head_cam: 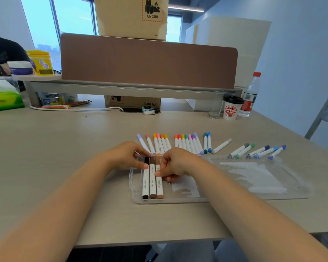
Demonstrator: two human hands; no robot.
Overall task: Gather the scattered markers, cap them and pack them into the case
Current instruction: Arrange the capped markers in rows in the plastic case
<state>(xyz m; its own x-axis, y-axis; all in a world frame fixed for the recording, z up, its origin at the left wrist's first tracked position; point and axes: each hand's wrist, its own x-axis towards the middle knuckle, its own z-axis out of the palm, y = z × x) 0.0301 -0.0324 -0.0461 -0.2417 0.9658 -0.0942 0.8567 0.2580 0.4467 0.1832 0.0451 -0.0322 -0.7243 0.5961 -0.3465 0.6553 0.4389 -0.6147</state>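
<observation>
The black marker (pixel 145 181), brown marker (pixel 152 183) and tan marker (pixel 159 184) lie side by side at the left end of the clear case (pixel 235 195), long axes pointing away from me. My left hand (pixel 125 156) curls over the black marker's far cap, thumb against it. My right hand (pixel 175 165) pinches the tan marker's barrel. The loose markers (pixel 187 143) lie beyond the case's far edge, mostly nearer my right hand.

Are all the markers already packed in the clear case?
No, only three markers lie in the clear case, while many more loose markers lie in rows on the table beyond it.
</observation>
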